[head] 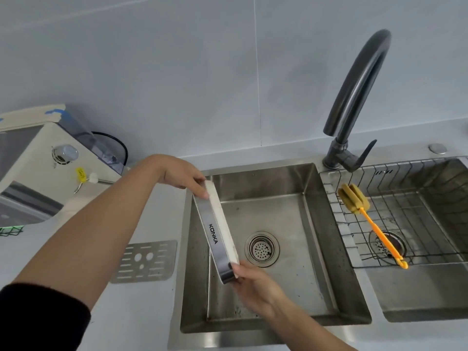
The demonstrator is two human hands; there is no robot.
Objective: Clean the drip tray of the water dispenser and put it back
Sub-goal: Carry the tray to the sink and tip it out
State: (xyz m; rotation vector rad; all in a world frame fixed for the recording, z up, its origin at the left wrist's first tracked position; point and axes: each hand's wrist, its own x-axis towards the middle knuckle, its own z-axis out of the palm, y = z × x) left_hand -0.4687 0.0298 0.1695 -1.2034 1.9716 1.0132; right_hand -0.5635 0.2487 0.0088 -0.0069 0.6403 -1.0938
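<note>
Arms outstretched, left hand pinching far end of drip tray, right hand gripping near end

1. A single head-worn camera looks forward and steeply down, from above and behind the left hand and right hand.
2. It sits near: both hands lie mid-frame, at the ends of the wearer's arms.
3. Its wide angle takes in the sink under the hands, the counter left of them, and the wall and faucet beyond.
</note>
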